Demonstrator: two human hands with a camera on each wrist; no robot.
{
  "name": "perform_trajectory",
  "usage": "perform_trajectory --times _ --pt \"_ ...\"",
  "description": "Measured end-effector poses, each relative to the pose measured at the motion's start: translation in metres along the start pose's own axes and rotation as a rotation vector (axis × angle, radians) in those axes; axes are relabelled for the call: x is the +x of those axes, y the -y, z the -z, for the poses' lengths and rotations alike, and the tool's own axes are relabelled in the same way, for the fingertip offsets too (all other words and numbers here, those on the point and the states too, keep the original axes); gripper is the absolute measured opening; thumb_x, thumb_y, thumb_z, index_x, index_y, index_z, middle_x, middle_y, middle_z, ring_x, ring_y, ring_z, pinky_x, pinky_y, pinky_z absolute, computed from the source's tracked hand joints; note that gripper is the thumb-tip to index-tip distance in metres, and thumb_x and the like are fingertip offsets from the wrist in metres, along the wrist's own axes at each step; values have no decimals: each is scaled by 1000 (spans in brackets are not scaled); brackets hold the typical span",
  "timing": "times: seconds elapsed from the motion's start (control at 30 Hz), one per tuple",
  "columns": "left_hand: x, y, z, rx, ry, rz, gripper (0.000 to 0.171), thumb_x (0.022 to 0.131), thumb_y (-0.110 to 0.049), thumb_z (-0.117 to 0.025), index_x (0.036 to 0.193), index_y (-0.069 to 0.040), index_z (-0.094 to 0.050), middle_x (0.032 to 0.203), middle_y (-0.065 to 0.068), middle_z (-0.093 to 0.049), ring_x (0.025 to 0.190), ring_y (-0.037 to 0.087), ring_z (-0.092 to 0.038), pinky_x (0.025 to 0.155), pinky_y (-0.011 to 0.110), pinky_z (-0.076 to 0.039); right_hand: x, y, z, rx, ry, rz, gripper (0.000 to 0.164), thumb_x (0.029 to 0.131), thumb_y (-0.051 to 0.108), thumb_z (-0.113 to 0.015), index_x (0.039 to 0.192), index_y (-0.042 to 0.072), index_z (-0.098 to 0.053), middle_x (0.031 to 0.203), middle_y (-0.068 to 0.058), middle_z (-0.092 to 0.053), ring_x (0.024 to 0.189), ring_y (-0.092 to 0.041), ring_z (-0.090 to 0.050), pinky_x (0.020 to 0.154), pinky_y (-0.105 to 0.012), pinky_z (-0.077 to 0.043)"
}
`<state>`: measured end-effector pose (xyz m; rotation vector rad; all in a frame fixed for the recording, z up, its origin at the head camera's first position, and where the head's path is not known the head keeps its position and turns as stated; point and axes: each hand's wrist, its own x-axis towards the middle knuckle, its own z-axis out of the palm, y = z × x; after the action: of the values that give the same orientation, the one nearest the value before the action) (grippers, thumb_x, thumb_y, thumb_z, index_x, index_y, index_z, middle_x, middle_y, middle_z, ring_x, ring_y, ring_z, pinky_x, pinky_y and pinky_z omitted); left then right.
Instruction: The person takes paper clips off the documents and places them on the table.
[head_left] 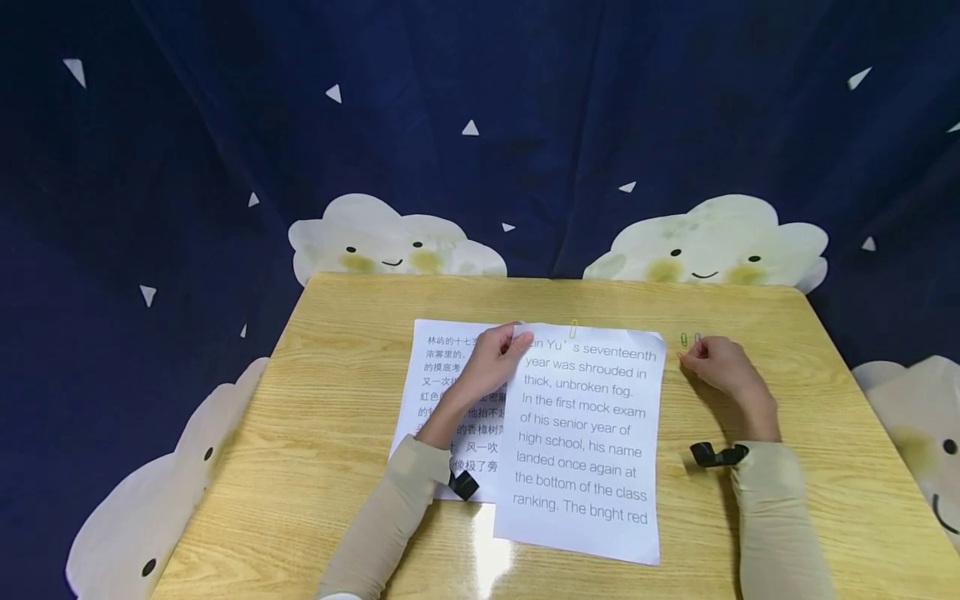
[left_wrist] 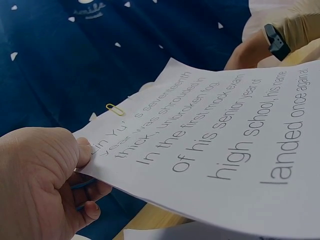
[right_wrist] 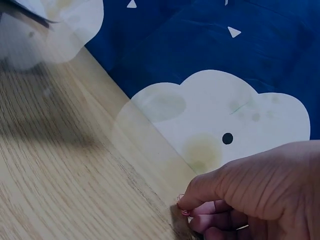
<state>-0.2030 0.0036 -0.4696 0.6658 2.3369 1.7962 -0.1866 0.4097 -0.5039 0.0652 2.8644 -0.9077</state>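
Observation:
My left hand pinches the top left corner of a sheet of printed English text, thumb on the upper face. The left wrist view shows that sheet raised and tilted, a yellow paper clip fixed on its top edge. Over to the right, my right hand is low at the table. In the right wrist view its thumb and forefinger pinch a small pinkish-red paper clip, partly hidden by the fingertips. Beside that hand lie a green paper clip and a bluish one.
A second sheet, printed in Chinese, lies on the wooden table, partly covered by the left arm and the English sheet. Behind the table's far edge hangs a dark blue curtain with cloud shapes. Each wrist wears a black camera mount.

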Motion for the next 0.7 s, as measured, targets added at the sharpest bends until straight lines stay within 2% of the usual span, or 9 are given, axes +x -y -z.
perform_trajectory --times 0.17,0.43,0.57,0.7 --pt "-1 -3 0 -13 5 11 29 110 -13 -53 92 8 -64 72 22 -60 55 16 -48 53 23 -34 -1 2 0 -8 10 -30 26 103 19 -60 84 1 -58 74 -5 -51 68 -20 -46 61 -34 -37" --pt "1 7 1 5 4 -28 33 110 -25 -56 91 -1 -67 71 13 -61 55 14 -50 52 24 -36 -2 1 3 -12 25 -35 31 104 24 -59 83 2 -59 71 -3 -48 65 -18 -45 60 -32 -36" --pt "2 8 2 1 9 -31 33 110 -26 -55 91 -2 -68 71 12 -62 55 15 -50 52 25 -36 -2 2 6 -16 47 -22 34 105 25 -59 79 4 -57 69 -2 -45 64 -18 -43 60 -32 -35" --pt "2 8 1 -1 10 -20 31 110 -23 -55 96 0 -69 74 14 -64 56 13 -52 53 23 -37 -3 6 10 -21 38 11 31 106 20 -54 78 6 -52 68 -2 -44 64 -20 -43 61 -33 -35"
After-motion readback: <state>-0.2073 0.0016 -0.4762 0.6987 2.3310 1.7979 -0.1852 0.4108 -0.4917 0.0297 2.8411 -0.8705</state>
